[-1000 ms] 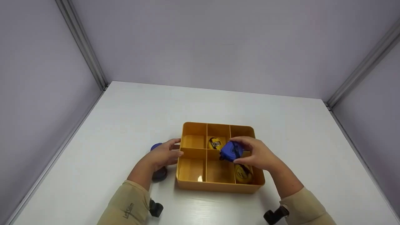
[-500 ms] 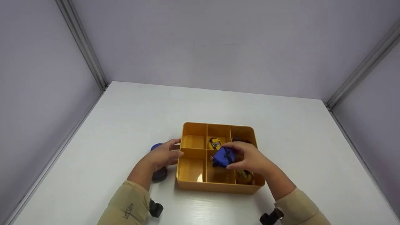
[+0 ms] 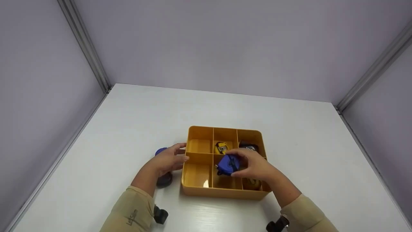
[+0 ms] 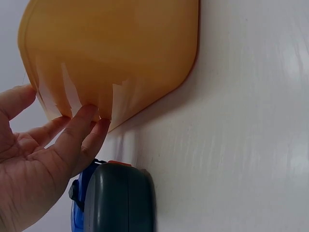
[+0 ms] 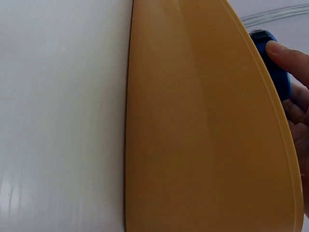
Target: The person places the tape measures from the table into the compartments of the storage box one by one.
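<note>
**Six-compartment tray with tape measures: hands and contents**

Right hand [image 3: 257, 166]: grip clamped on a blue tape measure [image 3: 228, 164], fingers and thumb curled round its case. The item is held above the near middle compartment, just over the dividers, apparently so it can clear the partition walls.

Left hand [image 3: 169, 158]: fingers straight, tips pressed against the left outer wall of the orange tray [image 3: 222, 193], holding nothing; judged to be steadying the tray against sliding.

Tray contents: yellow tape measure [image 3: 221, 147] in the far middle compartment; black tape measure [image 3: 248, 146] in the far right; another yellow one [image 3: 251, 183] in the near right, largely hidden by the right hand. Both left compartments hold nothing visible.

Outside the tray: a blue and dark grey tape measure [image 4: 113, 198] on the white worktop [image 3: 128, 122], under the left hand, just beside the tray wall.
</note>
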